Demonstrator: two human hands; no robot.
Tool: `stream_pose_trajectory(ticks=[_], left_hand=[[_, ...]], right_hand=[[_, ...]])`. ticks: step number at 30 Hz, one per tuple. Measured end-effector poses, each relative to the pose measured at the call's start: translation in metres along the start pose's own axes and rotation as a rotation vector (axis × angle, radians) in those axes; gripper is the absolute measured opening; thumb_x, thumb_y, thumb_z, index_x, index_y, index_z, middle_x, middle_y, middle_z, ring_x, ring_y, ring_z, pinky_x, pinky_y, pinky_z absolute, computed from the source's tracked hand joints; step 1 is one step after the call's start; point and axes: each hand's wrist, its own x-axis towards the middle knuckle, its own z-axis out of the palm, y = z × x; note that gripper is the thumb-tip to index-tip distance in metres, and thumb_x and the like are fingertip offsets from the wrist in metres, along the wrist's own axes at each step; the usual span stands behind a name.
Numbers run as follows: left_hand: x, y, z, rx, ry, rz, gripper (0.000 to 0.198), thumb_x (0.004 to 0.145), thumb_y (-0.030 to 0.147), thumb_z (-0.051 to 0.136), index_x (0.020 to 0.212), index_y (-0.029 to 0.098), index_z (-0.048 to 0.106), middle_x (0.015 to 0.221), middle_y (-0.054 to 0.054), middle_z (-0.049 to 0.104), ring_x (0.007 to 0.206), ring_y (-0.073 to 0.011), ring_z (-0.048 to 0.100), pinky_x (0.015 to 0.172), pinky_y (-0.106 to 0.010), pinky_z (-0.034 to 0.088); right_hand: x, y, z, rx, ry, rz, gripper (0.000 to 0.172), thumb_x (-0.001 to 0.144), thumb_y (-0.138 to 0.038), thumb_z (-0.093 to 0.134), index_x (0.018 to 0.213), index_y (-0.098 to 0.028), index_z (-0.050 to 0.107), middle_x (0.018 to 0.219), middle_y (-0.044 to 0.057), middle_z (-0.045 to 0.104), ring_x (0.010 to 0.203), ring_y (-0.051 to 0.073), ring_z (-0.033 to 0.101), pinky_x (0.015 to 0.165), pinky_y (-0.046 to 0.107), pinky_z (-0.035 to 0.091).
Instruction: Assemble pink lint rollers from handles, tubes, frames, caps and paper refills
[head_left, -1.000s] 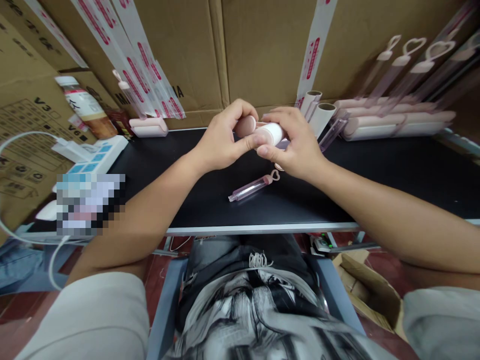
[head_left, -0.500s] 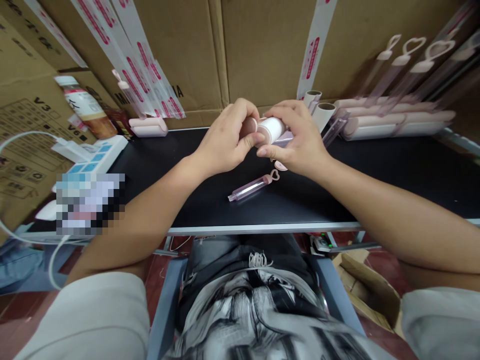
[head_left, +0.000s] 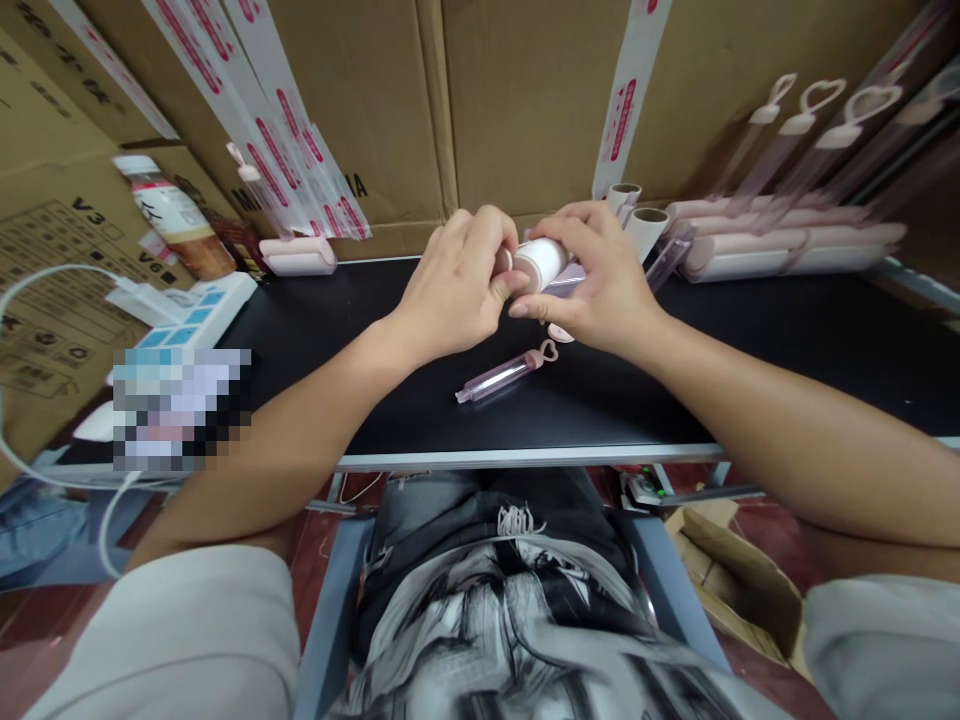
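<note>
Firmly, roller sat gripped in right hand, between fingers and thumb; left hand clasped pink piece alongside.

Blk table, taped cardbd behind, red flr below.

This looks like a small workshop or packing corner. A narrow black table with a metal edge stands against big cardboard cartons, striped with red-printed tape — they close off the far side like a wall. Several alike pink-and-white rollers are lined up at the far right, akin to the roll held over the middle. A power strip and a drink bottle sit at the left, while an open carton lies on the red floor at the near right, beside a blue-grey chair.
</note>
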Motion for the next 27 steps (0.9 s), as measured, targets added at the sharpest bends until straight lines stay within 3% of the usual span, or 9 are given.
stream_pose_trajectory(ticks=[12, 21, 27], left_hand=[[-0.002, 0.007, 0.003, 0.034, -0.015, -0.028, 0.043, 0.114, 0.064, 0.052, 0.127, 0.024, 0.062, 0.111, -0.013, 0.067, 0.123, -0.0409, 0.063, 0.117, -0.066, 0.042], [-0.002, 0.002, 0.003, 0.051, 0.017, -0.003, 0.056, 0.113, 0.075, 0.043, 0.126, 0.025, 0.062, 0.109, -0.013, 0.066, 0.114, -0.0369, 0.066, 0.114, -0.061, 0.046], [-0.003, -0.003, 0.006, -0.059, 0.019, -0.004, 0.064, 0.111, 0.082, 0.039, 0.137, 0.026, 0.058, 0.114, -0.012, 0.064, 0.116, -0.0360, 0.066, 0.112, -0.059, 0.048]], right_hand=[[0.000, -0.003, -0.001, 0.028, 0.008, -0.002, 0.089, 0.070, -0.094, 0.090, 0.134, -0.034, 0.079, 0.138, 0.018, 0.066, 0.141, 0.051, 0.060, 0.122, 0.078, 0.052], [-0.001, 0.004, 0.004, 0.056, -0.004, 0.023, 0.089, 0.069, -0.095, 0.090, 0.135, -0.036, 0.078, 0.135, 0.016, 0.067, 0.140, 0.049, 0.059, 0.123, 0.078, 0.051], [-0.001, 0.003, 0.003, 0.065, -0.013, 0.056, 0.097, 0.067, -0.101, 0.085, 0.137, -0.035, 0.077, 0.141, 0.017, 0.066, 0.146, 0.052, 0.056, 0.128, 0.080, 0.046]])
